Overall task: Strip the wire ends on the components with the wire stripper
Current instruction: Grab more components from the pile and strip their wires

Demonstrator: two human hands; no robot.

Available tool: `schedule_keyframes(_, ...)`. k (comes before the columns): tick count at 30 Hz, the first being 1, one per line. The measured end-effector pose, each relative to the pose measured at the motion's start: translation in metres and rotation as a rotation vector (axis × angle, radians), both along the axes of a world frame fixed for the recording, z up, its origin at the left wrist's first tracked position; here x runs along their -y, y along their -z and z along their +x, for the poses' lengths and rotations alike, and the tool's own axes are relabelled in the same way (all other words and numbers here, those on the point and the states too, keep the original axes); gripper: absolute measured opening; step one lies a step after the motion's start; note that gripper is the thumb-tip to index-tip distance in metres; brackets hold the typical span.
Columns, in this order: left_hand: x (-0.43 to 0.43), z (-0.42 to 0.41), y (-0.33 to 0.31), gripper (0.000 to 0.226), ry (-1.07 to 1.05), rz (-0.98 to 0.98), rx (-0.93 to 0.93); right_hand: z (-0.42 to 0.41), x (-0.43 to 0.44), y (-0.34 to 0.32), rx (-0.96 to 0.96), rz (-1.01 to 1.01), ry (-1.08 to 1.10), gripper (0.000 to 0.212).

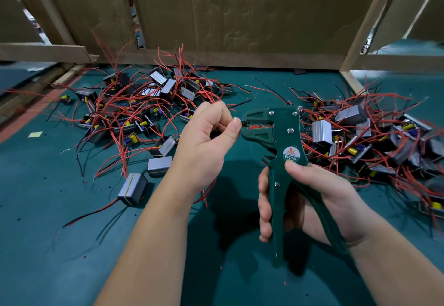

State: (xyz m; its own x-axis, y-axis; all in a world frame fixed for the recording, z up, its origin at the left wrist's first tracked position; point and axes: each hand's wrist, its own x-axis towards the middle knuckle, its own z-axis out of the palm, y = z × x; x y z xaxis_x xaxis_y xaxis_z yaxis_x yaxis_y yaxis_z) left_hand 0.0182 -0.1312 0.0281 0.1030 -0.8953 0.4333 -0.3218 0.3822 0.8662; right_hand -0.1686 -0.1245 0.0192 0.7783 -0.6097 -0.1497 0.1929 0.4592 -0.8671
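wire stripper (287,142): dark green, red insert, silver rivets | wires (120,99): red, some black | components (132,189): grey, thin yellow stripe, yellow and blue parts | desk (48,233): teal | cardboard (240,17): brown

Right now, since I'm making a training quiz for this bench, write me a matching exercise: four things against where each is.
Things: 1 dark green wire stripper; 2 small pale yellow paper square; 3 grey rectangular component with a yellow stripe; 4 brown cardboard sheet.
Places: A upright behind the bench; B in the grip of the right hand; C on the teal mat, far left; D on the mat beside the left forearm.
Pairs: 1-B, 2-C, 3-D, 4-A.
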Motion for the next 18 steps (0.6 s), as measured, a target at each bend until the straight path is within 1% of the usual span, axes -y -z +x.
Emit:
schedule_keyframes(6,-0.001,0.001,-0.001,0.022,0.027,0.033,-0.022,0.001,0.000,0.003,-0.072,-0.038,0.021,0.053)
schedule_keyframes(10,0.001,0.001,0.001,0.024,-0.003,0.041,-0.018,0.006,-0.002,0.000,-0.088,0.013,0.071,0.049)
schedule_keyframes(13,0.001,-0.002,0.006,0.034,-0.060,0.057,0.027,0.010,-0.003,-0.001,-0.072,0.061,0.136,0.048)
schedule_keyframes(15,0.001,-0.006,0.010,0.031,-0.051,0.063,0.036,0.011,-0.003,-0.001,-0.083,0.071,0.186,0.050)
schedule_keyframes(17,0.003,-0.008,0.013,0.027,-0.036,0.087,-0.004,0.013,-0.005,0.000,-0.121,0.056,0.265,0.051)
schedule_keyframes(18,0.005,-0.010,0.013,0.028,-0.031,0.103,-0.039,0.015,-0.004,0.001,-0.143,0.049,0.318,0.050)
